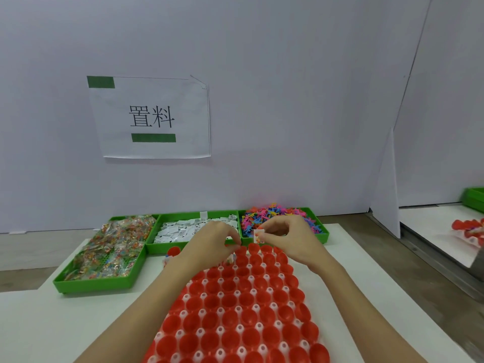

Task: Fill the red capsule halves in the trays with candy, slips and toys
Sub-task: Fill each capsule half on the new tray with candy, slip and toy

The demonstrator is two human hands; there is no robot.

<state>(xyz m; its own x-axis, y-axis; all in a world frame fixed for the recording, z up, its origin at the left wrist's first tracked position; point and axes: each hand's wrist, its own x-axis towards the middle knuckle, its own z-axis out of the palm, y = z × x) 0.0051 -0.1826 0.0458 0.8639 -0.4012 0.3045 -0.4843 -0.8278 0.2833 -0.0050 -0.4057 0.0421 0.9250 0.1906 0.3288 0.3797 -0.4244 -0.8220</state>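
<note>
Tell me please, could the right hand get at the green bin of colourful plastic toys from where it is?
Probably yes: the right hand hovers just before the green bin of colourful plastic toys, nothing between, though it pinches a small candy packet.

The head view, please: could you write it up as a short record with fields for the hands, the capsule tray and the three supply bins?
right hand: pinches a small candy packet above the tray's far edge
left hand: fingertips curled down at the far row; what they hold cannot be told
capsule tray: red capsule halves, open side up, mostly unfilled
left bin: wrapped candy
middle bin: white paper slips
right bin: colourful plastic toys
wall sign: paper reading 置料
</note>
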